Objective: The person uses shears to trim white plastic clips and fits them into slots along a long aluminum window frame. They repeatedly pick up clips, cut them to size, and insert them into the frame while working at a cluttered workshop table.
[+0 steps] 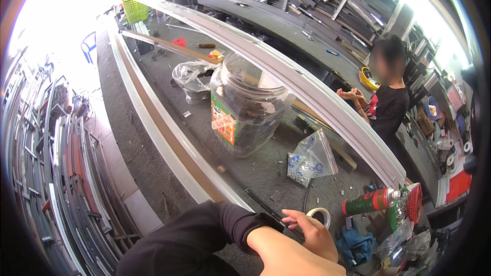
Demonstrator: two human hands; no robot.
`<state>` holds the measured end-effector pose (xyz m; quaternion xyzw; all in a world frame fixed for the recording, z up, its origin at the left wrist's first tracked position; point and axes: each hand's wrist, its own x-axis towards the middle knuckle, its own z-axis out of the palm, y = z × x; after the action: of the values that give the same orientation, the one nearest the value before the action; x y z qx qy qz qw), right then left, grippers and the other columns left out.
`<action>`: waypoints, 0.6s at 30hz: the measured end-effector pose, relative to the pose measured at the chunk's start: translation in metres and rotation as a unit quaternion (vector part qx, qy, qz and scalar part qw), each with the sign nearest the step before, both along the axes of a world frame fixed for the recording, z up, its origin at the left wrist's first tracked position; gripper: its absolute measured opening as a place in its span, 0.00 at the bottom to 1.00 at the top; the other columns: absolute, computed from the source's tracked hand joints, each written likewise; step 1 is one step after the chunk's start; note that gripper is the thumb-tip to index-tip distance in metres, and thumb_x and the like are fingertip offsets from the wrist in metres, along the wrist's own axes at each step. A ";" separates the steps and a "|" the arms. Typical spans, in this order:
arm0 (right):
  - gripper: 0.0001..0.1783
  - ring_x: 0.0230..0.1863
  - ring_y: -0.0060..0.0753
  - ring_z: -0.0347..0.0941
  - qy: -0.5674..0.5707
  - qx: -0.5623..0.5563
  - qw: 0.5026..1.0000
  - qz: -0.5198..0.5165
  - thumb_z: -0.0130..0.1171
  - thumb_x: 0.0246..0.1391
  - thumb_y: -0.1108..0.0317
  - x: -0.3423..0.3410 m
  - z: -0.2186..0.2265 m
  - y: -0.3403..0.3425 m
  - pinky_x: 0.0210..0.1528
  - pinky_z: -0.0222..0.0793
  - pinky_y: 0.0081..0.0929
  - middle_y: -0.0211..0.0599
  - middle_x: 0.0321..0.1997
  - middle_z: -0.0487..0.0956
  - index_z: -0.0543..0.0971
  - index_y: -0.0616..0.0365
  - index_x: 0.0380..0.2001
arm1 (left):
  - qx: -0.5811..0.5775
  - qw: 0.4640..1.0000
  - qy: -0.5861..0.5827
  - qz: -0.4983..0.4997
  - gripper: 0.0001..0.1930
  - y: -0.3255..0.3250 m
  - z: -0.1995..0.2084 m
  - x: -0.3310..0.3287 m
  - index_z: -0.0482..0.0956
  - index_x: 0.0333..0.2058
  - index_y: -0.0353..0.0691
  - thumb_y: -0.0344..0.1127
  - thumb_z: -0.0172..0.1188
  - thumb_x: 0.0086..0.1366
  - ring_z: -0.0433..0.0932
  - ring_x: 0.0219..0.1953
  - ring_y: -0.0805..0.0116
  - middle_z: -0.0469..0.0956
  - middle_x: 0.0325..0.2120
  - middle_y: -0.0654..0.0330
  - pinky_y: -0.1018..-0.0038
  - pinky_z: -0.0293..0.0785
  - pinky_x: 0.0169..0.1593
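My left arm comes in from the lower left, its dark sleeve (194, 232) pushed up. The bare forearm (279, 248) runs down to the lower edge, and the hand itself is out of sight. Just past that forearm shows what looks like my right hand (314, 232), open, with loosely stretched fingers pointing left and nothing visible in them. Close beside it lies a roll of tape (321, 216) on the dark workbench (279, 194). A black strip (263, 207) passes near the fingertips. Farther up is a clear zip bag (312, 161) of small metal parts.
Long white metal profiles (286, 71) stretch across the bench. A big clear plastic jar (250, 107) stands between them. At right lie a red-and-green spray can (371, 201) and a blue cloth (355, 243). Another person (391, 92) holds cupped hands beyond. Metal bars (66, 173) fill the left.
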<state>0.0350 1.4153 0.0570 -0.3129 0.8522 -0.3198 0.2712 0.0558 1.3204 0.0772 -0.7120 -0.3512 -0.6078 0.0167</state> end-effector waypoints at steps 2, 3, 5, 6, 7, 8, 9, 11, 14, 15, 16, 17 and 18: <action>0.39 0.49 0.36 0.81 -0.007 0.002 1.000 -0.008 0.74 0.42 0.66 -0.001 0.000 -0.001 0.53 0.75 0.32 0.42 0.51 0.83 0.74 0.56 0.61 | 0.008 1.000 0.001 0.005 0.61 0.001 -0.001 0.000 0.73 0.43 0.27 0.90 0.46 0.34 0.77 0.22 0.48 0.72 0.17 0.51 0.61 0.69 0.25; 0.39 0.49 0.36 0.81 -0.002 0.003 1.000 -0.003 0.74 0.42 0.66 -0.001 0.000 -0.001 0.53 0.75 0.32 0.42 0.51 0.83 0.74 0.56 0.61 | 0.012 1.000 0.002 0.006 0.61 0.001 -0.001 0.000 0.73 0.43 0.27 0.90 0.46 0.35 0.77 0.22 0.48 0.72 0.17 0.51 0.61 0.69 0.25; 0.39 0.49 0.36 0.81 0.007 0.004 1.000 0.006 0.74 0.42 0.66 0.000 0.000 -0.002 0.53 0.75 0.32 0.42 0.51 0.83 0.74 0.56 0.61 | 0.019 1.000 0.001 0.006 0.61 0.002 -0.002 0.000 0.73 0.43 0.27 0.89 0.47 0.35 0.77 0.22 0.48 0.72 0.17 0.51 0.61 0.69 0.25; 0.39 0.49 0.36 0.81 0.007 0.003 1.000 0.006 0.74 0.42 0.66 0.000 0.001 -0.002 0.53 0.75 0.32 0.42 0.51 0.83 0.74 0.57 0.61 | 0.021 1.000 0.000 0.006 0.61 0.002 -0.002 0.000 0.73 0.43 0.28 0.89 0.47 0.35 0.77 0.22 0.48 0.72 0.17 0.52 0.61 0.69 0.25; 0.39 0.49 0.36 0.81 0.008 0.002 1.000 0.006 0.74 0.42 0.66 0.000 0.001 -0.002 0.53 0.75 0.32 0.42 0.51 0.83 0.74 0.57 0.61 | 0.024 1.000 0.001 0.006 0.60 0.002 -0.002 0.000 0.73 0.43 0.28 0.89 0.47 0.35 0.77 0.22 0.49 0.72 0.17 0.52 0.61 0.69 0.25; 0.39 0.49 0.36 0.81 0.009 0.000 1.000 0.006 0.74 0.42 0.65 0.000 0.002 -0.003 0.53 0.75 0.32 0.42 0.51 0.83 0.74 0.57 0.61 | 0.026 1.000 0.002 0.008 0.60 0.002 -0.002 0.000 0.73 0.42 0.28 0.89 0.47 0.35 0.77 0.22 0.49 0.72 0.17 0.52 0.61 0.69 0.25; 0.39 0.49 0.36 0.81 0.010 0.000 1.000 0.006 0.74 0.42 0.65 0.000 0.002 -0.003 0.53 0.75 0.32 0.42 0.51 0.83 0.74 0.57 0.61 | 0.027 1.000 0.002 0.009 0.60 0.002 -0.002 -0.001 0.73 0.42 0.28 0.89 0.47 0.35 0.76 0.22 0.49 0.72 0.17 0.52 0.61 0.69 0.25; 0.39 0.49 0.36 0.81 0.012 0.001 1.000 0.006 0.73 0.42 0.65 0.000 0.002 -0.004 0.53 0.75 0.32 0.42 0.51 0.83 0.74 0.57 0.61 | 0.028 1.000 0.002 0.009 0.59 0.003 -0.001 -0.001 0.73 0.42 0.28 0.88 0.47 0.35 0.76 0.22 0.49 0.72 0.17 0.52 0.61 0.69 0.25; 0.39 0.49 0.36 0.81 0.007 0.007 1.000 0.006 0.73 0.42 0.65 -0.001 0.001 -0.004 0.53 0.75 0.32 0.43 0.51 0.83 0.74 0.58 0.60 | 0.030 0.999 0.003 0.013 0.59 0.003 0.000 -0.002 0.73 0.42 0.28 0.88 0.47 0.36 0.76 0.22 0.49 0.71 0.17 0.52 0.61 0.69 0.25; 0.39 0.49 0.37 0.81 0.006 0.004 1.000 0.007 0.73 0.42 0.65 -0.001 0.000 -0.004 0.53 0.75 0.32 0.43 0.51 0.83 0.74 0.57 0.60 | 0.029 0.999 0.003 0.014 0.59 0.003 0.000 -0.002 0.73 0.42 0.28 0.88 0.47 0.36 0.76 0.22 0.49 0.71 0.17 0.52 0.61 0.69 0.25; 0.39 0.49 0.37 0.81 0.006 0.002 1.000 0.008 0.73 0.42 0.65 -0.002 -0.001 -0.003 0.53 0.75 0.32 0.43 0.51 0.83 0.74 0.57 0.60 | 0.030 0.999 0.005 0.016 0.58 0.003 0.000 -0.002 0.73 0.42 0.28 0.88 0.47 0.36 0.76 0.22 0.49 0.71 0.17 0.52 0.61 0.69 0.25; 0.39 0.49 0.37 0.81 0.005 -0.001 1.000 0.009 0.73 0.43 0.65 -0.002 -0.002 -0.003 0.53 0.76 0.32 0.43 0.51 0.83 0.74 0.57 0.60 | 0.030 0.999 0.005 0.016 0.58 0.004 0.000 -0.002 0.73 0.41 0.28 0.87 0.47 0.36 0.76 0.22 0.49 0.71 0.17 0.52 0.61 0.69 0.25; 0.39 0.49 0.37 0.81 0.004 -0.003 1.000 0.010 0.73 0.43 0.65 -0.003 -0.002 -0.002 0.52 0.76 0.32 0.44 0.51 0.83 0.73 0.57 0.60 | 0.030 0.999 0.005 0.017 0.58 0.004 0.000 -0.002 0.73 0.41 0.28 0.87 0.47 0.36 0.76 0.22 0.49 0.71 0.17 0.52 0.61 0.69 0.25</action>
<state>0.0323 1.4129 0.0546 -0.3238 0.8491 -0.3186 0.2696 0.0534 1.3246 0.0773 -0.7083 -0.3450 -0.6138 0.0502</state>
